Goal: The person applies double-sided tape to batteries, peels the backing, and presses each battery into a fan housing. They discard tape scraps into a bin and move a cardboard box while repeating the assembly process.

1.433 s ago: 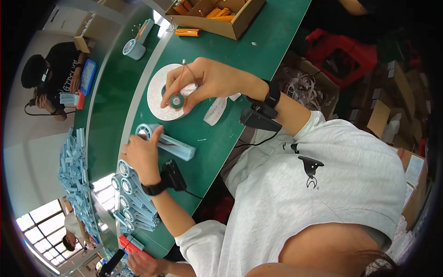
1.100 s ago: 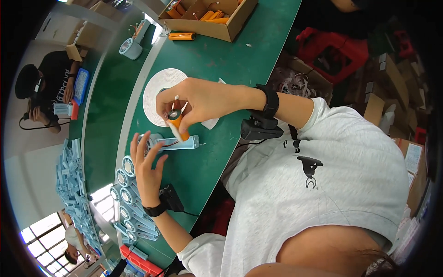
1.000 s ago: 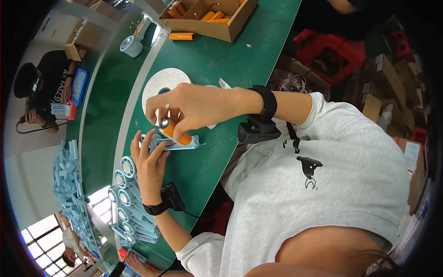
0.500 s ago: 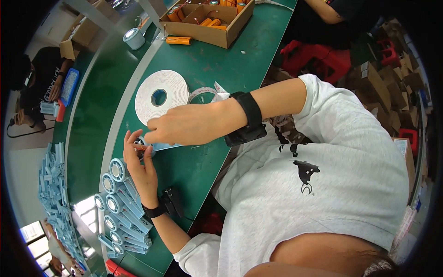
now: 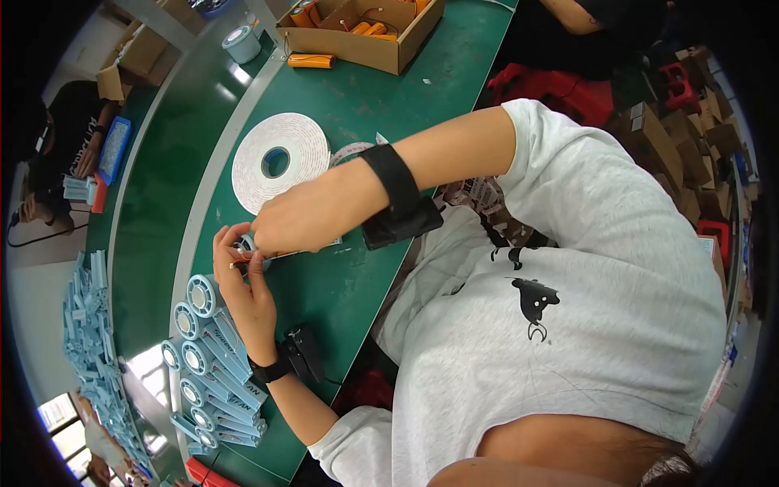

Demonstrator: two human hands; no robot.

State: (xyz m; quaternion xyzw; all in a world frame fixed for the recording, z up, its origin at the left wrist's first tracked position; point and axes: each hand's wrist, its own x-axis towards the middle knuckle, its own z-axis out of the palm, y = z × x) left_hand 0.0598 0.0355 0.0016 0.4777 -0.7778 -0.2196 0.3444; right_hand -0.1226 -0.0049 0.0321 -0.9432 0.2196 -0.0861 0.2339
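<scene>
My left hand (image 5: 249, 296) is closed on a light-blue fan housing (image 5: 244, 243), with thumb and fingers around its round end. A thin wire with a small white connector (image 5: 236, 264) pokes out by the left thumb. My right hand (image 5: 304, 213) lies over the same housing, its fingers curled down; their tips, and whatever they pinch, are hidden. Just beyond it a large roll of white tape (image 5: 243, 174) lies flat on the green table, a loose tape strip (image 5: 350, 151) curling off its right side.
Light-blue fan housings (image 5: 203, 357) stand in rows left of my left forearm. A cardboard box (image 5: 373, 50) of orange battery packs sits at the far end, one orange pack (image 5: 312, 61) outside it. A light-blue cup-shaped part (image 5: 241, 45) rests on the conveyor (image 5: 154, 235). Another person works across it.
My right hand and forearm have shifted slightly left, covering more of the housing. The left hand keeps its hold. The view has moved a little.
</scene>
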